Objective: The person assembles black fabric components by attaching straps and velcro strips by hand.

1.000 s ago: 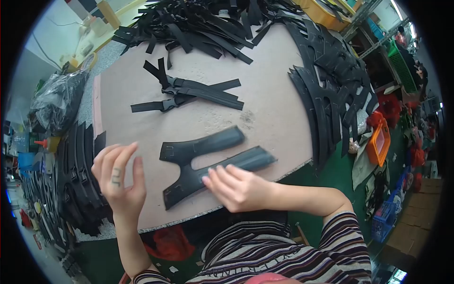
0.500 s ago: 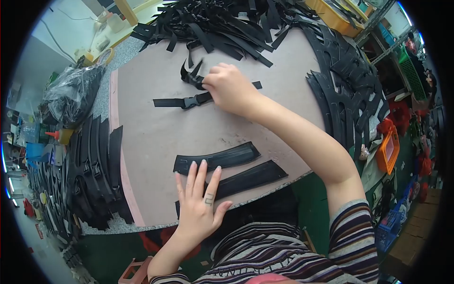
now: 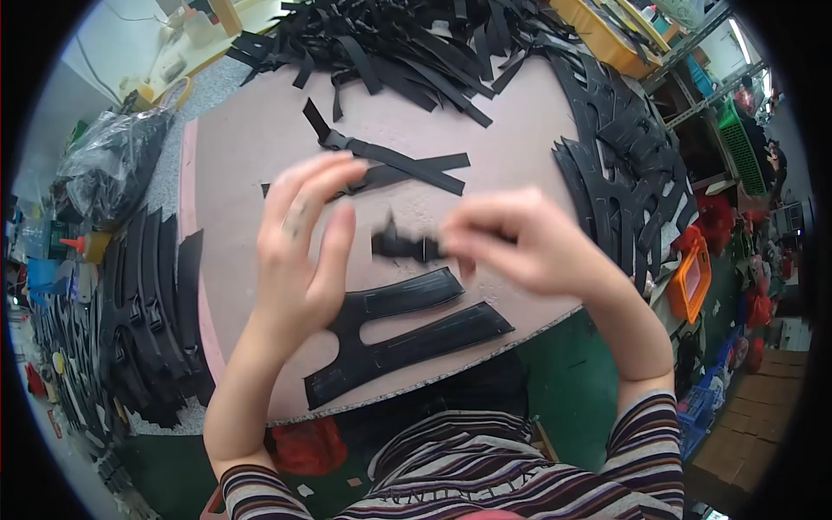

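Near the centre of the frame, the person's right hand [image 3: 530, 245] pinches one end of a short black buckled strap [image 3: 400, 246] between thumb and fingertips; the strap is blurred and hangs out to the left of the hand, above the pale work board [image 3: 238, 208]. The left hand [image 3: 299, 247] is raised left of centre, its thumb standing apart from the fingers, which lie close together and lean toward the upper right, their tips blurred. Below both hands, at lower centre, a dark H-shaped piece [image 3: 348, 338] lies flat on the board, its two long arms pointing right. Above the hands, more buckled straps [image 3: 400, 162] lie crossed, partly hidden behind the left hand. A tangled heap of black straps [image 3: 390, 56] fills the top of the frame, overlapping cut black pieces [image 3: 620, 134] line the upper right, and stacked buckled pieces [image 3: 146, 295] line the left edge.
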Available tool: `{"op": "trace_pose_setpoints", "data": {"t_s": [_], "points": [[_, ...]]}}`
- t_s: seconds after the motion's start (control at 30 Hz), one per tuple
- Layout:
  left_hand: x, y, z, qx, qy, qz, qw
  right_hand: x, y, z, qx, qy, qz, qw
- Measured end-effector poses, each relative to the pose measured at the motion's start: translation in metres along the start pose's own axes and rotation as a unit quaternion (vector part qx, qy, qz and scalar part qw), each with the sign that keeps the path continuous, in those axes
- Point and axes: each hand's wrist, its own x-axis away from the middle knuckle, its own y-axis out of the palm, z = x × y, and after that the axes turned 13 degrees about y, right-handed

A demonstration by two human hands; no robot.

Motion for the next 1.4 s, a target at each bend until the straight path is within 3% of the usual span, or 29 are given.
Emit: {"op": "trace_pose_setpoints", "data": {"t_s": [0.03, 0.1, 0.17, 0.2, 0.27, 0.37, 0.4, 0.43, 0.5, 0.57, 0.6, 0.7, 0.77, 0.8, 0.9, 1.03, 1.4], "points": [[0.008, -0.009, 0.014, 0.061, 0.006, -0.046, 0.997, 0.015, 0.008, 0.001, -0.031, 0.014, -0.061, 0.998], [0.023, -0.017, 0.041, 0.214, -0.085, -0.2, 0.952, 0.029, 0.021, -0.001, -0.071, 0.098, -0.151, 0.981], [0.042, -0.015, 0.048, 0.217, -0.137, -0.282, 0.924, 0.033, 0.033, 0.011, -0.099, 0.101, -0.168, 0.976], [0.048, -0.011, 0.052, 0.179, -0.125, -0.231, 0.948, 0.032, 0.035, 0.017, -0.106, 0.098, -0.177, 0.974], [0.056, -0.015, 0.052, 0.193, -0.145, -0.246, 0.939, 0.028, 0.039, 0.031, -0.097, 0.073, -0.205, 0.971], [0.063, -0.018, 0.062, 0.192, -0.143, -0.253, 0.937, 0.03, 0.047, 0.027, -0.131, 0.159, -0.248, 0.946], [0.065, -0.019, 0.068, 0.188, -0.137, -0.251, 0.94, 0.033, 0.049, 0.021, -0.114, 0.143, -0.233, 0.955], [0.067, -0.022, 0.073, 0.183, -0.133, -0.25, 0.942, 0.042, 0.058, 0.03, -0.057, 0.014, -0.182, 0.982], [0.075, -0.037, 0.093, 0.168, -0.086, -0.301, 0.935, 0.063, 0.064, 0.023, -0.055, -0.004, -0.215, 0.975], [0.1, -0.036, 0.113, 0.147, -0.096, -0.264, 0.948, 0.084, 0.076, 0.024, -0.021, 0.0, -0.194, 0.981], [0.105, -0.036, 0.115, 0.151, -0.119, -0.237, 0.952, 0.086, 0.078, 0.025, 0.018, -0.003, -0.176, 0.984], [0.103, -0.034, 0.107, 0.125, -0.305, -0.134, 0.934, 0.064, 0.074, 0.03, 0.019, 0.053, -0.122, 0.991], [0.11, -0.025, 0.086, 0.059, -0.312, -0.094, 0.943, 0.041, 0.073, 0.035, 0.104, 0.05, -0.079, 0.99], [0.112, -0.022, 0.079, 0.066, -0.325, -0.1, 0.938, 0.032, 0.073, 0.038, 0.123, 0.057, -0.091, 0.987], [0.125, -0.019, 0.067, 0.007, -0.227, -0.155, 0.961, 0.022, 0.077, 0.046, 0.15, 0.07, -0.115, 0.98], [0.125, -0.015, 0.071, 0.005, -0.278, -0.118, 0.953, 0.021, 0.079, 0.042, 0.155, 0.082, -0.119, 0.977], [0.122, -0.021, 0.064, 0.009, -0.273, -0.16, 0.948, 0.017, 0.079, 0.04, 0.173, 0.09, -0.128, 0.972]]}}
